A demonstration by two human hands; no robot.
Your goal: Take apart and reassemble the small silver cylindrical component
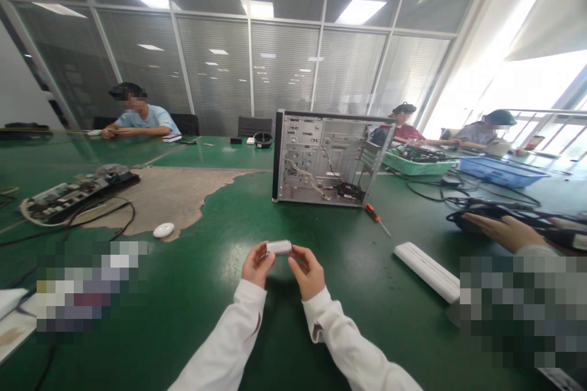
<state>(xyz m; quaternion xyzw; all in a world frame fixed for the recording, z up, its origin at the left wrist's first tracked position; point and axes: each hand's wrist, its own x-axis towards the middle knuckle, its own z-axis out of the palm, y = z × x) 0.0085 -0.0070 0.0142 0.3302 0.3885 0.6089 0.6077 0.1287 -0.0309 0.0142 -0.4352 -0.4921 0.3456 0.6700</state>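
Observation:
Both my hands hold a small white rectangular part (279,247) above the green table (220,293). My left hand (257,266) grips its left end and my right hand (308,270) grips its right end. Both arms wear white sleeves. Beyond them an open computer case (328,157) stands upright, wires showing inside. An orange-handled screwdriver (375,216) lies just right of the case.
A long white bar (427,270) lies at the right, near another person's hand (502,231) on black cables. A white round disc (164,230) and a circuit board (68,194) lie at the left. Green (419,165) and blue (502,171) trays and three seated people sit farther back.

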